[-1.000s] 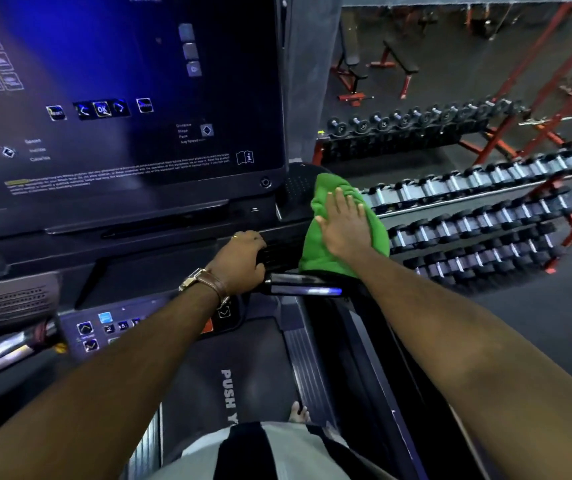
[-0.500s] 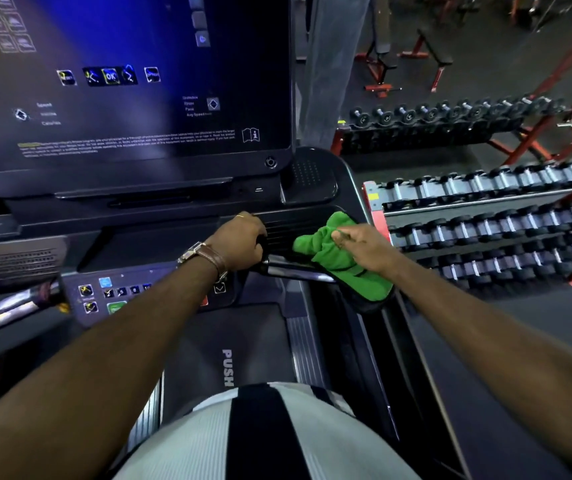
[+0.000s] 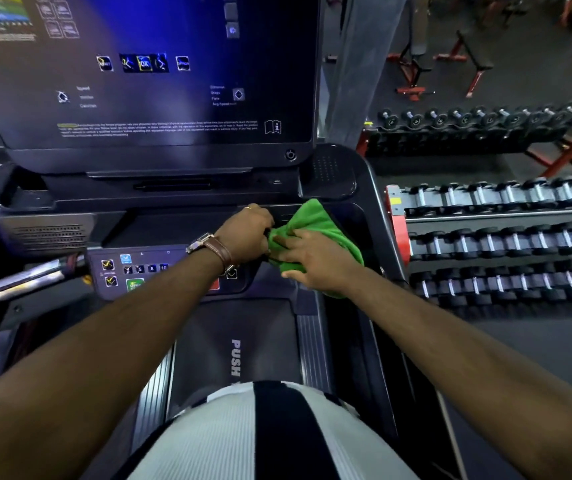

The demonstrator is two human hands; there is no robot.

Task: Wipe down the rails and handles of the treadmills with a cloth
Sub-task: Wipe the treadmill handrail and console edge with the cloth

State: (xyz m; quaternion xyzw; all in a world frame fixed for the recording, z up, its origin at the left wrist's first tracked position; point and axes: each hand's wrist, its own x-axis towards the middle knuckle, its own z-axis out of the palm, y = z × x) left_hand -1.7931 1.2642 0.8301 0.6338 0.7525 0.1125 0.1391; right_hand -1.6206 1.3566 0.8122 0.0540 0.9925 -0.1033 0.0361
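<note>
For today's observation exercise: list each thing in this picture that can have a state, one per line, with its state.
Green cloth: bunched, held against the treadmill handle.
Right hand: gripping the cloth.
Left hand: curled round the handle.
Console screen: lit.
Wristwatch: strapped on the left wrist.
Dumbbells: racked.

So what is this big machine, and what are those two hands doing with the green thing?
The picture comes from a camera worn on a person's head, looking down, so you see their own arms. The machine is a treadmill, which people run on in a gym, and the big dark panel is its screen. The right hand presses a green cloth against the treadmill's front handle to wipe it clean. The left hand, the one with the watch, has its fingers curled right beside the cloth, seemingly round the handle. On the right side are racks of dumbbells, heavy weights for lifting.
</note>
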